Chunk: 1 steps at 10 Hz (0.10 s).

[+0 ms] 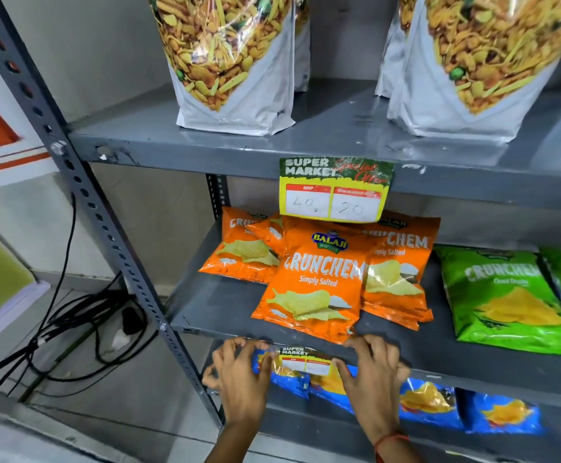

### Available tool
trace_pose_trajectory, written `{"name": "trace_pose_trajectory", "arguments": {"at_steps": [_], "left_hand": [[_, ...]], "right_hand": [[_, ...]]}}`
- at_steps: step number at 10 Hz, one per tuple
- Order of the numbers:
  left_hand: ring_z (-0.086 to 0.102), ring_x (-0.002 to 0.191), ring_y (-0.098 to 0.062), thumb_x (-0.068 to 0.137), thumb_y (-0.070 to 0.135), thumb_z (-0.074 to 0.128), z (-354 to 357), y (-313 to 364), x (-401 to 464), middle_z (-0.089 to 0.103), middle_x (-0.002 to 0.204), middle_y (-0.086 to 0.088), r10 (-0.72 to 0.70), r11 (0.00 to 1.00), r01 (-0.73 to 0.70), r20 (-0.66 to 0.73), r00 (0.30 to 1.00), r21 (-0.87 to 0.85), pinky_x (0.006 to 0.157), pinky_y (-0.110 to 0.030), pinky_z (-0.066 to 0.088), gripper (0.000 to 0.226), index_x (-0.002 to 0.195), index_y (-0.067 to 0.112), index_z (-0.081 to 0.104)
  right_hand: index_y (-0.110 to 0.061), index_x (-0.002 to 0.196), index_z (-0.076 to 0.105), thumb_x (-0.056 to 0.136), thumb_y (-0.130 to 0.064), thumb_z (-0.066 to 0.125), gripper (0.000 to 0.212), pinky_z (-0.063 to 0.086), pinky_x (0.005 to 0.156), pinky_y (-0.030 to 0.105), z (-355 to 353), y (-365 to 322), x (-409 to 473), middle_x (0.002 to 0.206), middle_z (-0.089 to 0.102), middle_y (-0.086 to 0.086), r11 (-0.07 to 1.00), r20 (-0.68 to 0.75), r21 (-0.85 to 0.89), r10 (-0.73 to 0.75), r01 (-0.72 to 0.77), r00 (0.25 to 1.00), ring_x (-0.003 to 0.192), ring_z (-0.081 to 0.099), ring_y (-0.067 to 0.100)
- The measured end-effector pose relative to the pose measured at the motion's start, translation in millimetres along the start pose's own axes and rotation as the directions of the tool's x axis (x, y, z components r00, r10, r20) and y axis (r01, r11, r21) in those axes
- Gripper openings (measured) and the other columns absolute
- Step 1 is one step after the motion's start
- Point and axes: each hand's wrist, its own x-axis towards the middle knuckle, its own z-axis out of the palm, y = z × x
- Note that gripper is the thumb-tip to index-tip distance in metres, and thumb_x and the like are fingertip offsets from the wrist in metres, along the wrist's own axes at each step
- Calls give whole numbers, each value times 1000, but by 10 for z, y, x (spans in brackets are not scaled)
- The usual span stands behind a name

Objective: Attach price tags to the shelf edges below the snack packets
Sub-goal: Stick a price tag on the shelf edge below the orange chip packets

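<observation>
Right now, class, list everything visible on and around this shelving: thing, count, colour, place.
Mixture pouches: at least two, white, top shelf.
Filled price tag: one, yellow-green, top shelf edge.
Orange crisp packets: several, middle shelf.
Green crisp packets: two, right of orange.
Blue packets: several, bottom shelf.
Cables: black, floor left.
Rack: grey.
Blank price tag: one, at middle shelf edge.
Left hand, right hand: holding the tag's ends.

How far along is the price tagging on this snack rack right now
Done: one Super Market tag already hangs on the shelf edge below the namkeen mix pouches. In hand: the left hand and right hand press a second tag onto the edge under the orange Crunchem packets. Left: no tag shows under the green Crunchem packets, and the blue packets' shelf edge is out of view.
</observation>
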Motion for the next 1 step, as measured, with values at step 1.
{"name": "trace_pose_trajectory", "arguments": {"at_steps": [1], "left_hand": [[48,94,-19,79,39,67,-165,168,-258,58,94,5,74,982,-86,-74,995,-168,77,-39,29,12,90,34,66]], "right_hand": [[-29,99,66,72,-49,71,33,35,70,36,-204,147,-100,101,57,-4,997,-69,41,-57,59,996,93,45,20]]}}
